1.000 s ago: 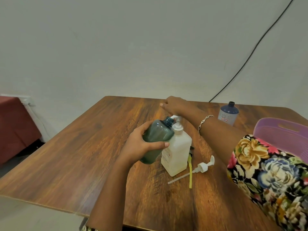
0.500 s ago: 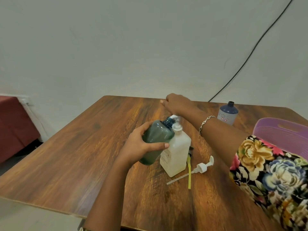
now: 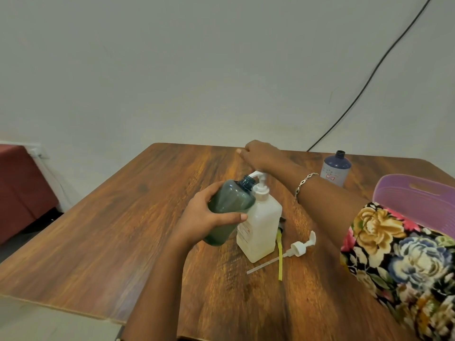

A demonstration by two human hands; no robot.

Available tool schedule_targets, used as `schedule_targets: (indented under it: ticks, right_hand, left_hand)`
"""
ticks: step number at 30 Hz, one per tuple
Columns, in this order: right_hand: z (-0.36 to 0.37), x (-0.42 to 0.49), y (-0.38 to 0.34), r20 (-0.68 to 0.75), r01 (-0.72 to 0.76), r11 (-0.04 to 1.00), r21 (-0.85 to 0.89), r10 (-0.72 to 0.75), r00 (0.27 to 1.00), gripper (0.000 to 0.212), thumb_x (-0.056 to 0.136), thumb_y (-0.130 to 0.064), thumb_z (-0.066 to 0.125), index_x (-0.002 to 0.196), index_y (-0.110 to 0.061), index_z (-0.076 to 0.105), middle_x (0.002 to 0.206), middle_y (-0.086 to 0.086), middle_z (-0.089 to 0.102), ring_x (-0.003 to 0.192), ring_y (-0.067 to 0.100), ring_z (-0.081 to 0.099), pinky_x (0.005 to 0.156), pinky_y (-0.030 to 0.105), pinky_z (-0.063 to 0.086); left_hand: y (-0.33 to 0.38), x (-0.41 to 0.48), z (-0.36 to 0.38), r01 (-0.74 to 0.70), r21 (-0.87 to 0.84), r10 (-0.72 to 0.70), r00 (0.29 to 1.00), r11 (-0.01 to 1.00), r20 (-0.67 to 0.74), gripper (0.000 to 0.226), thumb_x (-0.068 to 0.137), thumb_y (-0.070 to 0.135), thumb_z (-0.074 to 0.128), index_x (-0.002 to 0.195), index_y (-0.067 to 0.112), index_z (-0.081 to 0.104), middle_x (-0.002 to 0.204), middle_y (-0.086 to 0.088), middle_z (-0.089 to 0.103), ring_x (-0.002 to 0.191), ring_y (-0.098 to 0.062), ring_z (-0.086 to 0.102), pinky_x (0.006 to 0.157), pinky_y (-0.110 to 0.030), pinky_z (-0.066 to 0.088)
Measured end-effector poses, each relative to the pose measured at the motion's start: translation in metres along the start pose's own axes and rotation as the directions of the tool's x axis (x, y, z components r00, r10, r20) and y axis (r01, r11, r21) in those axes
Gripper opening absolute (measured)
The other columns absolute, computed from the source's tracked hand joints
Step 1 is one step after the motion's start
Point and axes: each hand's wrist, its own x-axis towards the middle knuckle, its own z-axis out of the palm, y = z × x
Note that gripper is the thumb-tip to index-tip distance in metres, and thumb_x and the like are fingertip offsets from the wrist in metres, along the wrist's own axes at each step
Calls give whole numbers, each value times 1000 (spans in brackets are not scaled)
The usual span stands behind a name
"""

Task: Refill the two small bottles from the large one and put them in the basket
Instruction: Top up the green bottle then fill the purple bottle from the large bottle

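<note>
The large white pump bottle [image 3: 261,227] stands upright mid-table. My left hand [image 3: 204,217] grips a dark green small bottle [image 3: 229,210], tilted so its open neck sits just under the white pump nozzle [image 3: 254,174]. My right hand [image 3: 261,153] rests on top of the pump head with relaxed fingers, the arm reaching in from the right. A second small bottle [image 3: 336,168], blue and uncapped, stands at the back right. The purple basket [image 3: 403,193] is at the right edge, partly hidden by my floral sleeve.
A loose white pump with its dip tube [image 3: 298,249] lies on the wooden table [image 3: 123,230] right of the white bottle, next to a yellow strip [image 3: 279,252]. A red piece of furniture [image 3: 19,188] stands at the left. A black cable [image 3: 369,77] runs down the wall.
My right hand has bobbed slightly up and back down over the pump head. My left hand keeps the green bottle at the nozzle.
</note>
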Motion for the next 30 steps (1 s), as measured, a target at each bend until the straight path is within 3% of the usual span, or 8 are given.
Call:
schedule_targets:
  ticks: [4,6,10,14,17,21,26,30]
  right_hand:
    - [0,2,-2,120,-9,999,32,5,993,45,99,-41,35,103,-4,60,86,8,61,78,22,56,71,30,42]
    - [4,0,-1,70,-10,1000,-15,11,997,44,99,-40,36,107,-4,59,80,4,57,80,21,54,72,30,40]
    - [13,-6,3,4,5,993,-116,-4,1000,39,101,-36,35,104,-6,60,97,9,61,88,23,55,74,32,41]
    - [10,-3,1,-7,13,999,-40,-14,1000,34,100,-38,36,92,-11,54,77,1,53,81,20,51,65,28,38]
    - [2,1,0,-15,17,1000,14,-17,1000,31,99,-39,38,90,-11,51,75,0,53,79,20,53,55,26,33]
    - [3,-2,0,7,18,1000,-21,-18,1000,41,99,-43,36,105,-8,57,91,5,58,84,21,55,70,30,40]
    - [12,-11,0,-4,34,988,-148,-35,999,40,100,-42,32,100,-11,58,110,9,62,102,26,58,81,35,43]
    - [8,-7,0,-11,45,998,-51,-46,999,40,99,-43,33,94,-11,56,94,7,62,88,23,58,75,34,44]
  left_hand:
    - [2,-1,-1,2,-5,-2,1000,1000,1,86,41,60,72,120,41,48,116,12,57,103,-10,57,83,-29,52]
    - [1,0,-1,-5,4,5,1000,1000,3,84,41,61,72,119,42,48,116,13,57,102,-9,57,82,-27,51]
    - [-2,1,2,-1,5,1,1000,1000,10,88,42,60,72,124,38,48,117,12,58,104,-10,58,84,-29,52]
    - [-3,0,2,-5,10,5,1000,1000,10,92,43,60,73,127,34,48,119,9,58,104,-11,57,83,-28,51]
    - [-2,0,0,-5,-3,5,1000,1000,-4,89,43,58,74,126,36,49,117,10,58,103,-12,59,81,-28,52]
    - [0,-1,-2,-9,12,9,1000,1000,-1,89,43,59,73,126,36,49,117,10,58,102,-12,59,81,-28,52]
    - [-1,0,1,5,14,-5,1000,1000,21,84,42,59,73,120,42,48,117,12,58,103,-9,58,83,-28,52]
    - [0,-1,1,9,-2,-9,1000,1000,5,85,41,59,73,120,41,48,117,11,58,103,-10,58,81,-26,51]
